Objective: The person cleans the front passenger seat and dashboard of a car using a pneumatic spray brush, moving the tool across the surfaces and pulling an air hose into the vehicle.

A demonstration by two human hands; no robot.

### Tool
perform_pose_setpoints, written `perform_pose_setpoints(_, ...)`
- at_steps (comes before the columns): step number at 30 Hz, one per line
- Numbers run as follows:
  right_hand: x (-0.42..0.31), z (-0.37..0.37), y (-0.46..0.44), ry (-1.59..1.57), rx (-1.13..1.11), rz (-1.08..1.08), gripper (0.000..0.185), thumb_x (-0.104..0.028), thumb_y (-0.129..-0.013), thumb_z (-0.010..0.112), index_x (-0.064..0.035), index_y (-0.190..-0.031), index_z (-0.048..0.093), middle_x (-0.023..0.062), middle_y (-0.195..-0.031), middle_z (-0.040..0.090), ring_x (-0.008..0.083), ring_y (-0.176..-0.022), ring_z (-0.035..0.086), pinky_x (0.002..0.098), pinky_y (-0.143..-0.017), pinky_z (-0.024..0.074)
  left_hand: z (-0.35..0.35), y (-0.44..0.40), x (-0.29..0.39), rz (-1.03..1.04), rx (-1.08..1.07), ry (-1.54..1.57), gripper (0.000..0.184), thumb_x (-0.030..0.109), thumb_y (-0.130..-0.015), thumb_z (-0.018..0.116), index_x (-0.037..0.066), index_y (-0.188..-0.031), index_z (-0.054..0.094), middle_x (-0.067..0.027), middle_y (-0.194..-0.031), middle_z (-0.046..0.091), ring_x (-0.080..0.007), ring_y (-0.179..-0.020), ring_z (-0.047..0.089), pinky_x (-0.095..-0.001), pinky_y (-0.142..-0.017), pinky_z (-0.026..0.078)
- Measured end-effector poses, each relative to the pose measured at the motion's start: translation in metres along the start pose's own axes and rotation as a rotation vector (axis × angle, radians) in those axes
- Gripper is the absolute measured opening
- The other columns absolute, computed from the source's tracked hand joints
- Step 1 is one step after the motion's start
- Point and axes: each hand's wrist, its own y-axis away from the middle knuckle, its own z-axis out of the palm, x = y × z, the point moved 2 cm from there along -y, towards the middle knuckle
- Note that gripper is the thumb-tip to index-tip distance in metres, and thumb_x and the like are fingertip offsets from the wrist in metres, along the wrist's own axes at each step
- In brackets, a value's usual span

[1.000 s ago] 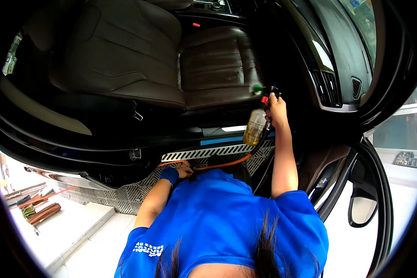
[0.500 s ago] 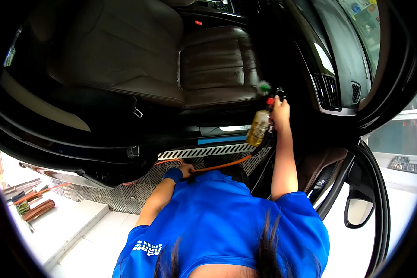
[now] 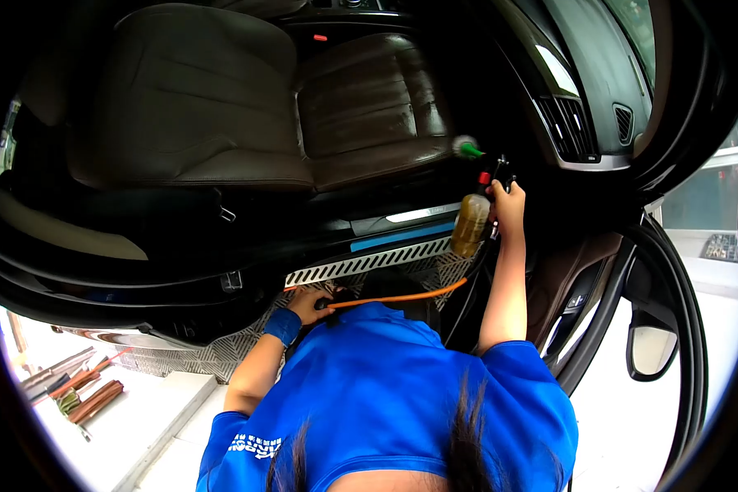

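Note:
My right hand (image 3: 508, 203) is wrapped round the handle of an air cleaning gun (image 3: 502, 168). Its bottle (image 3: 470, 225) of yellowish-brown liquid hangs below, and a green nozzle with a round pale brush tip (image 3: 465, 148) points at the front edge of the brown leather seat (image 3: 361, 98). Low by the door sill, my left hand (image 3: 310, 305) is closed on the orange air hose (image 3: 402, 297), near a black piece that I cannot make out clearly. Whether the brush tip touches the seat cannot be told.
Below the seat runs the door sill with a blue strip (image 3: 402, 234) and a slotted silver side step (image 3: 369, 261). The open door with its mirror (image 3: 652, 353) stands at the right. The dashboard vent (image 3: 567, 129) lies beyond the gun. Rolled items (image 3: 97, 402) lie at lower left.
My left hand has shifted slightly left and down along the hose. The cleaning gun has moved a little right, and its bottle hangs more upright. The whole view has shifted somewhat.

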Motion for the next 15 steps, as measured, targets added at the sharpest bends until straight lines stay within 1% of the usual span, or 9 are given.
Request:
perform_pose_setpoints(1, 0.015, -0.007, -0.011, 0.031, 0.029, 0.041, 0.016, -0.015, -0.086, 0.059, -0.0036, -0.079, 0.052, 0.0036, -0.057, 0.053, 0.009, -0.033, 0.037, 0.0264, -0.031, 0.0284, 0.005, 0.001, -0.004, 0.071, 0.045, 0.012, 0.038, 0.034, -0.081, 0.07, 0.016, -0.113, 0.062, -0.011, -0.107, 0.063, -0.0285, -0.105, 0.057, -0.0414, -0.104, 0.029)
perform_pose_setpoints(2, 0.03, -0.01, -0.018, 0.025, 0.033, 0.05, 0.016, -0.015, -0.086, 0.059, -0.0036, -0.079, 0.052, 0.0036, -0.057, 0.053, 0.009, -0.033, 0.037, 0.0264, -0.031, 0.0284, 0.003, 0.003, 0.002, 0.068, 0.036, 0.004, 0.038, 0.034, -0.081, 0.07, 0.016, -0.113, 0.062, -0.011, -0.107, 0.063, -0.0285, -0.105, 0.057, -0.0414, -0.104, 0.029)
perform_pose_setpoints(4, 0.055, -0.012, -0.029, 0.04, -0.065, 0.079, 0.013, -0.013, -0.084, 0.06, -0.0035, -0.079, 0.053, 0.0035, -0.055, 0.051, 0.0099, -0.033, 0.038, 0.0274, -0.031, 0.0275, -0.008, 0.001, 0.027, 0.062, 0.085, -0.036, 0.033, 0.033, -0.083, 0.067, 0.016, -0.111, 0.062, -0.0107, -0.105, 0.063, -0.0283, -0.104, 0.058, -0.0427, -0.106, 0.027)
perform_pose_setpoints(5, 0.068, -0.012, -0.029, -0.005, -0.124, 0.091, 0.009, -0.01, -0.082, 0.059, -0.0033, -0.079, 0.054, 0.0029, -0.052, 0.049, 0.0105, -0.033, 0.038, 0.028, -0.031, 0.0272, -0.013, -0.002, 0.033, -0.003, 0.017, -0.002, 0.033, 0.032, -0.083, 0.067, 0.017, -0.111, 0.061, -0.0112, -0.111, 0.061, -0.031, -0.11, 0.053, -0.0477, -0.108, 0.024)
perform_pose_setpoints(6, 0.074, -0.013, -0.022, -0.005, -0.169, 0.153, 0.006, -0.009, -0.081, 0.058, -0.0031, -0.081, 0.055, 0.0032, -0.057, 0.053, 0.0106, -0.033, 0.038, 0.0275, -0.031, 0.0274, -0.017, -0.005, 0.037, -0.007, 0.012, -0.009, 0.033, 0.032, -0.083, 0.067, 0.017, -0.111, 0.061, -0.0112, -0.111, 0.061, -0.031, -0.11, 0.053, -0.0477, -0.108, 0.024)
perform_pose_setpoints(8, 0.094, -0.019, -0.016, -0.099, -0.125, 0.178, 0.004, -0.007, -0.081, 0.056, -0.0029, -0.082, 0.056, 0.0028, -0.059, 0.055, 0.0105, -0.034, 0.039, 0.0267, -0.032, 0.0276, -0.022, -0.005, 0.038, -0.08, 0.118, 0.116, 0.033, 0.027, -0.081, 0.069, 0.016, -0.111, 0.06, -0.0106, -0.11, 0.061, -0.0299, -0.108, 0.054, -0.0411, -0.103, 0.034)
perform_pose_setpoints(9, 0.104, -0.017, -0.013, -0.106, -0.124, 0.189, 0.004, -0.007, -0.081, 0.056, -0.0029, -0.082, 0.056, 0.0028, -0.059, 0.055, 0.0105, -0.034, 0.039, 0.0267, -0.032, 0.0276, -0.028, -0.002, 0.041, -0.038, 0.196, 0.172, 0.039, 0.026, -0.078, 0.072, 0.014, -0.112, 0.059, -0.0117, -0.112, 0.061, -0.0303, -0.108, 0.056, -0.0355, -0.095, 0.043)
perform_pose_setpoints(12, 0.135, -0.007, -0.007, -0.248, 0.042, 0.153, 0.003, -0.004, -0.08, 0.056, -0.0035, -0.079, 0.059, 0.0016, -0.054, 0.051, 0.0096, -0.034, 0.038, 0.0256, -0.033, 0.0265, -0.035, 0.009, 0.054, -0.13, 0.2, 0.281, 0.046, 0.022, -0.074, 0.076, 0.011, -0.114, 0.057, -0.0147, -0.109, 0.062, -0.0318, -0.105, 0.058, -0.0367, -0.09, 0.045)
perform_pose_setpoints(15, 0.177, 0.01, -0.006, -0.189, 0.002, 0.21, 0.001, -0.005, -0.08, 0.059, -0.0056, -0.08, 0.06, 0.0011, -0.053, 0.05, 0.0093, -0.034, 0.037, 0.0271, -0.033, 0.0252, -0.021, 0.019, 0.045, -0.146, 0.189, 0.241, 0.047, 0.025, -0.073, 0.076, 0.011, -0.113, 0.057, -0.0151, -0.111, 0.062, -0.0305, -0.104, 0.059, -0.036, -0.089, 0.045)
